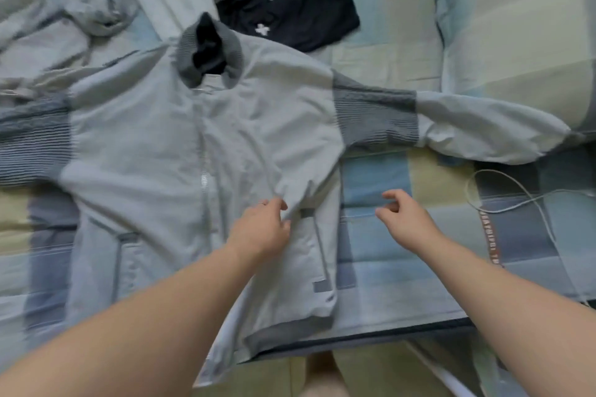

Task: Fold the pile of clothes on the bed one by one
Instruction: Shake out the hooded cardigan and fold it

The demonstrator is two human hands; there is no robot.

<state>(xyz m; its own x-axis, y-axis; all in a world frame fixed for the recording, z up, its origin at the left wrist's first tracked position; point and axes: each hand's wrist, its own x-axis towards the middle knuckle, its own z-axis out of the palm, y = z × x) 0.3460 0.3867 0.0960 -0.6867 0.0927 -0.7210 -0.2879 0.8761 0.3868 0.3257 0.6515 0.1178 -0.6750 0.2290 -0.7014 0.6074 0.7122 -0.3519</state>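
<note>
Reading what print I can find, I see a brownish strip of pale capital letters on the bedspread (419, 177) at the right edge, too blurred to make out, and a small white mark (260, 28) on the dark garment (290, 10) at the top centre. My left hand (263, 229) reaches in from the lower left, palm down, its fingers pinching a raised ridge of cloth on the jacket (145, 145) near its right pocket. My right hand (404, 216) hovers just beside the jacket's edge, over the bedspread, fingers loosely curled and holding nothing. The jacket lies flat, front up, in the centre of the frame: smooth pale grey fabric, a central zip, a darker ribbed collar and hem, and ribbed knit bands across both outstretched sleeves. Crumpled pale clothes (80, 0) sit heaped in the upper left. A thin white cable (503, 203) loops on the checked blue, grey and cream bedspread at right.
</note>
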